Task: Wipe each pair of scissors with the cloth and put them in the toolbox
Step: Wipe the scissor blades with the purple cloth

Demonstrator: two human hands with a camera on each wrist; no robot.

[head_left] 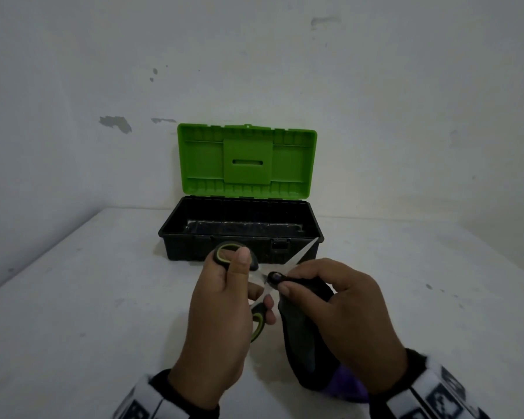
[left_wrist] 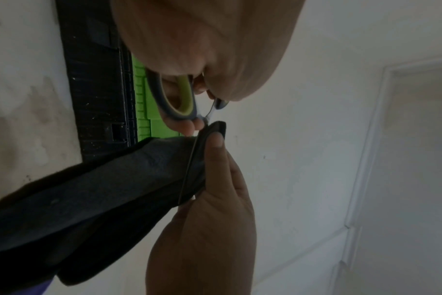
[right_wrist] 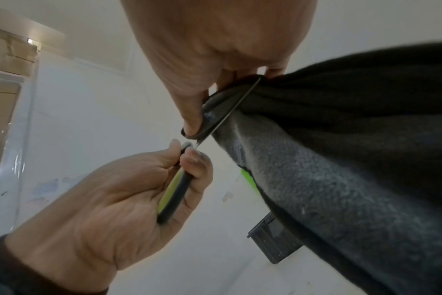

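My left hand (head_left: pixel 224 300) grips a pair of scissors (head_left: pixel 297 255) by the black-and-green handles (head_left: pixel 227 247), blades spread apart. My right hand (head_left: pixel 336 300) pinches a dark grey cloth (head_left: pixel 303 334) folded over one blade near the pivot; the other blade points up right at the toolbox. In the left wrist view the handle loop (left_wrist: pixel 182 95) sits round my fingers, and the cloth (left_wrist: pixel 101 189) wraps the thin blade edge. The right wrist view shows the cloth (right_wrist: pixel 341 159) pinched on the blade (right_wrist: pixel 230 113). The toolbox (head_left: pixel 239 231) stands open behind, black base, green lid (head_left: pixel 245 160) upright.
The white table (head_left: pixel 88 313) runs to a white wall behind the toolbox. The table's left edge slants from the far corner toward the front left. The cloth's loose end hangs down under my right wrist, with a purple patch (head_left: pixel 348 382).
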